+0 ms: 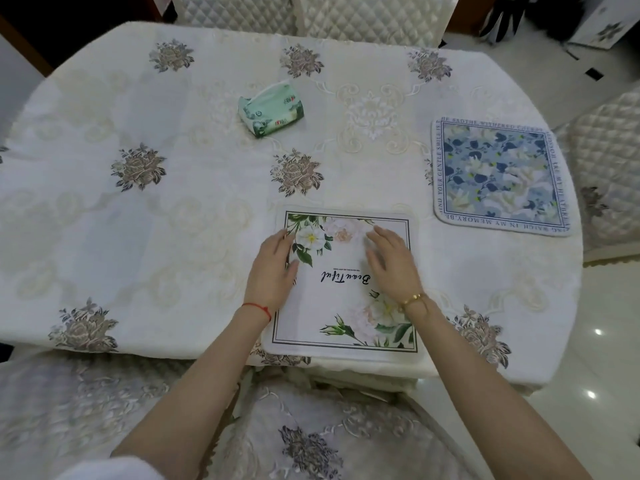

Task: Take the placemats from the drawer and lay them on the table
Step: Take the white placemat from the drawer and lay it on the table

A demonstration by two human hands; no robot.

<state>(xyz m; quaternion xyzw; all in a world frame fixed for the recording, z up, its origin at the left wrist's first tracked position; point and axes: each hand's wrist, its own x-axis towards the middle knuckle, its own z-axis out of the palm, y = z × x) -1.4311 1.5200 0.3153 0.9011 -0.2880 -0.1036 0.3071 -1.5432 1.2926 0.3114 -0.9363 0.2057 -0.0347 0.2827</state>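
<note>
A white placemat (341, 306) with green leaves, pale flowers and the word "Beautiful" lies flat at the near edge of the table (138, 220). My left hand (272, 268) rests palm down on its left border, fingers spread. My right hand (393, 259) lies flat on its right half. Neither hand grips anything. A second placemat (500, 174), blue and floral with a lettered border, lies flat to the far right, near the table's right edge. No drawer is in view.
A green tissue pack (271, 109) sits toward the table's middle. Quilted chairs stand at the far side (367, 15) and at the right (609, 168). A chair seat with an embroidered cover (311, 438) is right below me. Glossy floor (595, 358) lies to the right.
</note>
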